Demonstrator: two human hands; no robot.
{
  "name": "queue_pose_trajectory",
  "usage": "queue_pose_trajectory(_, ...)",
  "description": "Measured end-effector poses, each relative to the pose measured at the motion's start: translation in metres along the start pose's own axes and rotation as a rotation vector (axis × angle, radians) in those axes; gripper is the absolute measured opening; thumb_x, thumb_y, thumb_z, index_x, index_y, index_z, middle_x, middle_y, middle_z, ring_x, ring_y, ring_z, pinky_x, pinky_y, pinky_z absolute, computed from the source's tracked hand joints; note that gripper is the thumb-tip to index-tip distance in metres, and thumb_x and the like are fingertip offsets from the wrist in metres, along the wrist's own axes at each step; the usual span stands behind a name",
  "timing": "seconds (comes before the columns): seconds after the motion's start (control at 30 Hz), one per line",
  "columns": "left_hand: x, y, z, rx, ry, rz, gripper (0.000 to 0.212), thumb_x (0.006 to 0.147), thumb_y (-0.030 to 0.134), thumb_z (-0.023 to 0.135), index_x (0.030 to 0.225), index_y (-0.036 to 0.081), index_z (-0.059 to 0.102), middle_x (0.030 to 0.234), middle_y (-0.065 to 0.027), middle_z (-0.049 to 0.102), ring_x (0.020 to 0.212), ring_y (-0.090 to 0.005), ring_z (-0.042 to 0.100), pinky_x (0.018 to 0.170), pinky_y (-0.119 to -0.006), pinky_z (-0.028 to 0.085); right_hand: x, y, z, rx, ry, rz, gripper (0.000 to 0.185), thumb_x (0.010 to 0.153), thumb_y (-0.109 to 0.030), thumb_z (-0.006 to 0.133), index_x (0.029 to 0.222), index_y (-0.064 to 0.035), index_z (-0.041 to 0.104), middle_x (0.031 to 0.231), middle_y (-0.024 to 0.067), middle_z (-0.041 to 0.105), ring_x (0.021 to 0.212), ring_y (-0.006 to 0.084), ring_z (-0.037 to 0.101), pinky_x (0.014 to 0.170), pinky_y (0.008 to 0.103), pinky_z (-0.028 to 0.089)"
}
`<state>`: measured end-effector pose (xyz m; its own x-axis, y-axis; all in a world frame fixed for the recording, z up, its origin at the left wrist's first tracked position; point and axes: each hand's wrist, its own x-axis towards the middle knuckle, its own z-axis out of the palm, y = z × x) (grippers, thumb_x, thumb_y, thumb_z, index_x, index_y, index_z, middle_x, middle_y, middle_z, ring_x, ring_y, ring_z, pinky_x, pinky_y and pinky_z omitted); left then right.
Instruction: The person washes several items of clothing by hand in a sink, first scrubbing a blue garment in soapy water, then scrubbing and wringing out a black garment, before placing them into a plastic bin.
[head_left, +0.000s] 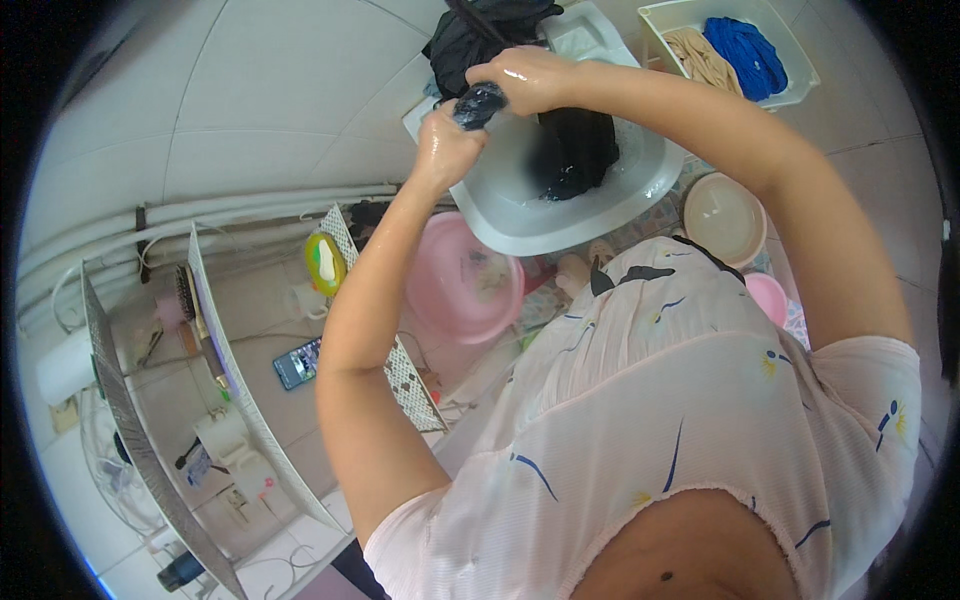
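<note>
My left hand (450, 146) and my right hand (525, 79) are wet and grip a bunched wet black cloth (480, 105) between them, above the upper left part of a white washbasin (517, 229). More black fabric (589, 150) lies in the bowl below my right hand, wet and shiny. A heap of dark cloth (465, 45) rests at the basin's far edge, beyond my hands. Part of the basin's far side is hidden by my right hand and forearm.
A pale tub (806, 86) with beige cloth (701, 58) and blue cloth (745, 58) stands at upper right. Below the basin are a pink basin (427, 300) and a cream bucket (725, 220). Left is a white shelf rack (262, 427) with a phone (298, 364) and a yellow soap dish (325, 264).
</note>
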<state>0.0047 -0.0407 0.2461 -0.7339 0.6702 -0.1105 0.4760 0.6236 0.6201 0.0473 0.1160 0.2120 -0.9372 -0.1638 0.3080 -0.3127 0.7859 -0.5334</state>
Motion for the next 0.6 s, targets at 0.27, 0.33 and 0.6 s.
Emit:
queue_pose_trajectory(0.27,-0.009,0.031,0.048,-1.255,-0.327,-0.495,0.010,0.060,0.009,0.057,0.058,0.006,0.048,0.049,-0.0031,0.045,0.041,-0.0125,0.044,0.034,-0.022,0.031,-0.023,0.065,0.034,0.089,0.462,-0.015,0.042,0.055,-0.001,0.061,0.095,-0.0043,0.050,0.091,0.0092,0.055,0.084,0.0217,0.053,0.075,0.0283,0.041)
queue_pose_trajectory(0.33,-0.005,0.038,0.060,-1.697,-0.449,-0.528,0.011,0.062,0.009,0.056,0.061,0.006,0.046,0.054,-0.0049,0.048,0.042,-0.0131,0.045,0.033,-0.023,0.029,-0.027,0.056,0.050,0.192,0.566,0.265,0.038,0.059,-0.005,0.061,0.095,-0.0056,0.049,0.094,0.0087,0.055,0.077,0.0191,0.055,0.074,0.0276,0.041)
queue_pose_trajectory(0.6,-0.016,0.039,0.036,0.066,0.283,0.793,0.038,0.059,0.021,0.059,0.096,0.011,0.054,0.102,-0.0109,0.052,0.098,-0.0238,0.047,0.079,-0.034,0.040,-0.032,0.118,0.064,0.371,-0.249,0.037,0.034,0.077,-0.021,0.050,0.106,-0.0051,0.044,0.103,0.0061,0.048,0.090,0.0161,0.047,0.071,0.0268,0.042)
